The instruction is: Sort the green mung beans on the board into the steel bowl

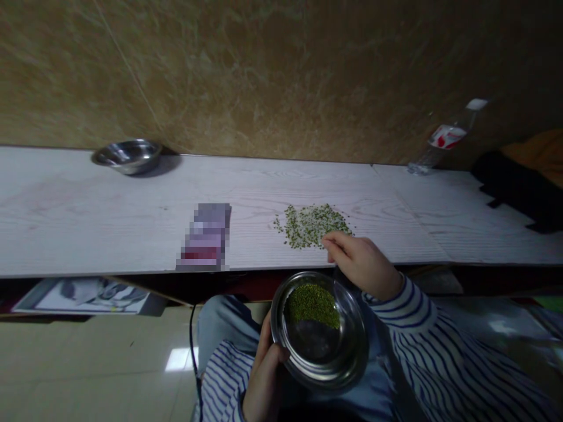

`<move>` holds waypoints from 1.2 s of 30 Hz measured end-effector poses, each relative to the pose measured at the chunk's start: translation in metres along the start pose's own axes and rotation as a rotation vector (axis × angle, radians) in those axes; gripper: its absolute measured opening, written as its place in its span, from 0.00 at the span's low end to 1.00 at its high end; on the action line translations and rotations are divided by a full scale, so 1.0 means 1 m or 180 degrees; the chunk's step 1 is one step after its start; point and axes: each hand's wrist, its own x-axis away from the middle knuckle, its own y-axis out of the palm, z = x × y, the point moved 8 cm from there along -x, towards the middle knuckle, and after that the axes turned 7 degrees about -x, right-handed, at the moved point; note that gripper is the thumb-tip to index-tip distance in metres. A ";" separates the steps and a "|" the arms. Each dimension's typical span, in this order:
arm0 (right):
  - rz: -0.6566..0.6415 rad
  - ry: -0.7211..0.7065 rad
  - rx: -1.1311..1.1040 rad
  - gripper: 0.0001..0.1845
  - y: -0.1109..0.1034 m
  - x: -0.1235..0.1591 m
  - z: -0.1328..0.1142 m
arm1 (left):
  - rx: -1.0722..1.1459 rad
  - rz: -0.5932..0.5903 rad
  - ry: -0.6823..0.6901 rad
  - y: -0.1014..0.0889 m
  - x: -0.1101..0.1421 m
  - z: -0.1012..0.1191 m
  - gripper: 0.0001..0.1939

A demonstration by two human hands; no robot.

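White wood-grain table (250, 183) against a marbled wall (264, 76), tiled floor (132, 363) below; left hand (266, 378) grips a bowl (323, 375), right hand (367, 264) pinched closed at green grains (310, 225).

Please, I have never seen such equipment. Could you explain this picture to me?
There is no robot: these are a person's bare hands, seen by a camera on the head, looking forward and down. The left hand holds a steel bowl with green grains inside. The right hand is at the near edge of scattered green and whitish grains on the pale counter; whether it holds any, I cannot tell. Also there: a second bowl, a pixelated item and a plastic bottle.
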 end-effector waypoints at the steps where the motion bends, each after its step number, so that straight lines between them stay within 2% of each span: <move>1: 0.0034 -0.0018 0.0091 0.13 -0.006 -0.010 -0.002 | 0.0028 0.0039 -0.0031 -0.002 -0.001 -0.001 0.36; 7: -0.0028 0.0045 0.0839 0.13 -0.017 -0.058 -0.001 | 0.0172 0.0236 -0.0224 -0.013 -0.007 -0.010 0.33; 13: -0.0005 0.0247 0.1354 0.12 -0.020 -0.074 0.011 | 0.0115 0.0416 -0.0078 -0.012 -0.010 0.000 0.26; 17: 0.0057 0.0247 0.1015 0.14 -0.025 -0.078 0.019 | 0.0081 0.0366 -0.0096 -0.007 -0.011 0.003 0.27; 22: 0.0178 0.0445 0.0471 0.20 -0.036 -0.088 0.044 | 0.0170 0.0341 -0.0310 -0.007 -0.016 -0.004 0.31; 27: 0.0728 0.0641 0.0525 0.23 -0.064 -0.086 0.072 | 0.0199 0.0323 -0.0267 -0.004 -0.017 -0.005 0.30; 32: 0.1730 0.0871 0.0888 0.22 -0.099 -0.054 0.107 | 0.0154 0.0127 -0.0220 -0.006 -0.019 -0.014 0.29; 36: 0.2155 0.0861 0.1190 0.22 -0.105 -0.030 0.129 | 0.0043 0.0107 -0.0111 -0.011 -0.028 -0.017 0.32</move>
